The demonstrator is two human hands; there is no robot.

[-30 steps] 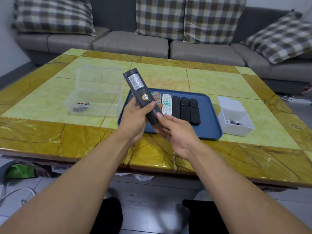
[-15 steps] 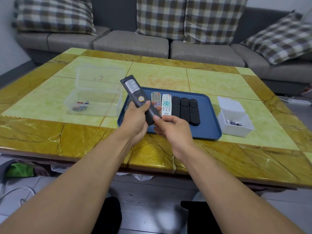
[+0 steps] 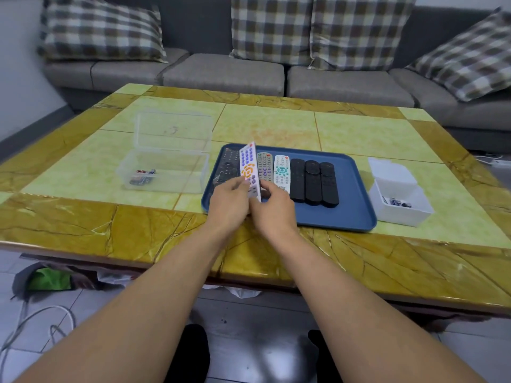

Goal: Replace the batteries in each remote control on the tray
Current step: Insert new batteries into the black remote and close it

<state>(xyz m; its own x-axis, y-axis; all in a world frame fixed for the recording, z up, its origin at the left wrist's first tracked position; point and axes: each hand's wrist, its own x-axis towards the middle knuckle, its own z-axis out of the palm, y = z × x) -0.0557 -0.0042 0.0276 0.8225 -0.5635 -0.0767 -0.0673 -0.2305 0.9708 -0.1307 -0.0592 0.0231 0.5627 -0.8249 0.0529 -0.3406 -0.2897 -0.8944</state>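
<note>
You've got the white remote (image 3: pixel 249 170) with the orange pad and purple buttons in both hands, button side up and tipped on edge over the near left part of the blue tray (image 3: pixel 356 217). Your left hand (image 3: pixel 229 201) pinches its near end from the left, and your right hand (image 3: pixel 272 207) grips it from the right, so the hands are pretty much together. A dark remote (image 3: pixel 228 167) lies on the tray to its left; to the right sit a grey remote (image 3: pixel 264 167), a white-and-teal one (image 3: pixel 281 172) and three black remotes (image 3: pixel 313 182). A clear box (image 3: pixel 166 172) with batteries sits left of the tray, a white box (image 3: pixel 398 199) right.
</note>
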